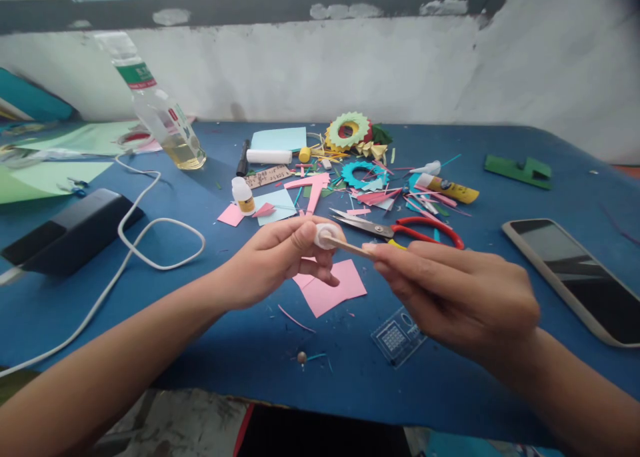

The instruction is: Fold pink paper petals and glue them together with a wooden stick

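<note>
My left hand pinches a small white round piece between thumb and fingers; its exact kind is unclear. In my right hand is a thin, flat wooden stick, whose far tip touches the middle of the white piece. Both hands are raised above the table. Just behind them lie scissors with red handles, blades apart. Below the left hand are pink paper squares. A clear plastic stencil lies partly under the right hand.
A phone lies at right, a yellow glue tube behind the scissors. Paper scraps and rings crowd the back middle. At left stand a bottle with yellowish liquid, a dark device and a looping white cable.
</note>
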A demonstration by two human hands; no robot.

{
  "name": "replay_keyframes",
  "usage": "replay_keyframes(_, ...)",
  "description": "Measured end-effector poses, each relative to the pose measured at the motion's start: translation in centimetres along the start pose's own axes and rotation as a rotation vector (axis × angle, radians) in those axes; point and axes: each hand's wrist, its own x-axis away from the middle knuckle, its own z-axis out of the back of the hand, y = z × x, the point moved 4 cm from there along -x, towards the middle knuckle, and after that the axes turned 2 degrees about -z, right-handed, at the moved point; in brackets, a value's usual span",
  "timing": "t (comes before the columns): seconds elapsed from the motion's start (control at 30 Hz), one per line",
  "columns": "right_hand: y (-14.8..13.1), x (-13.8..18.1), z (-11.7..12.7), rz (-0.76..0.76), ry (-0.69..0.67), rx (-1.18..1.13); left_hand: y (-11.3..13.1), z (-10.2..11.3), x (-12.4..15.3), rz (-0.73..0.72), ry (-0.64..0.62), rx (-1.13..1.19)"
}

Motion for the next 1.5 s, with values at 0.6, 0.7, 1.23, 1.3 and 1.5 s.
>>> replay_keyframes(0.6, -0.8, -0.2, 0.4, -0.064, 0.096, 0.186, 1.2, 0.0, 0.5, -0.113, 0.041, -0.133)
replay_keyframes(0.7, -0.9, -0.2, 0.5, -0.035, 0.081, 0.205, 1.0, 0.1, 0.5, -0.077, 0.042, -0.094)
replay_keyframes(1.23, -0.7, -0.1, 0.8, 0.073, 0.007, 0.154, 0.5, -0.4, 0.5, 0.096, 0.027, 0.049)
replay_keyframes(1.3, -0.7, -0.2, 0.8, 0.082, -0.008, 0.122, 0.6, -0.5, 0.5, 0.113, 0.016, 0.051)
replay_keyframes(1.5, -1.0, -0.1, 0.1, 0.124, -0.121, -0.013, 0.8, -0.4, 0.5, 0.16, -0.031, 0.018)
